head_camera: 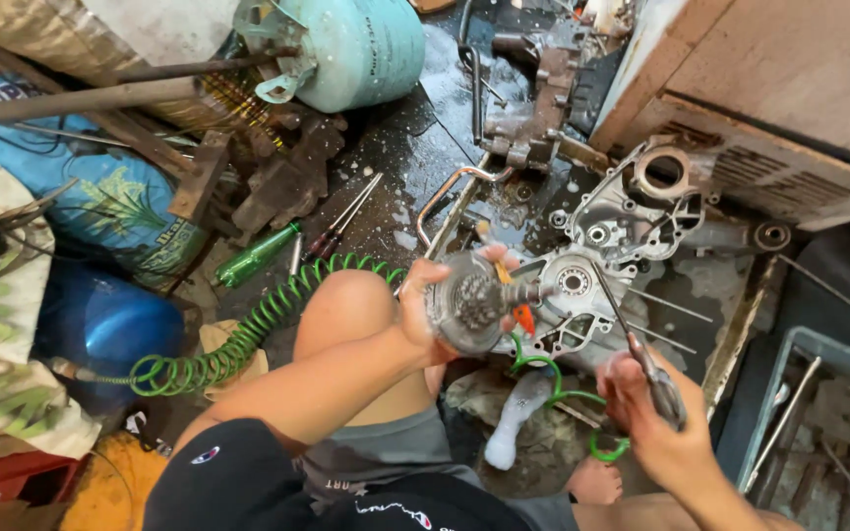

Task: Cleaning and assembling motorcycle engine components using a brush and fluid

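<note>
My left hand (423, 307) grips a round greasy metal assembly with a short shaft (479, 300), lifted above a grey engine crankcase (622, 221) that lies on the wet floor. My right hand (653, 423) holds a slim metal air tool (653, 379) whose thin nozzle points up toward the crankcase. A green coiled hose (258, 324) runs behind my left knee and loops again near my right wrist.
A pale green gas cylinder (356, 44) lies at the top. Screwdrivers (341, 221), one with a green handle (256, 256), rest on the floor. Another engine part (533, 98) sits behind. A grey tray with tools (819, 433) stands right, a blue container (100, 329) left.
</note>
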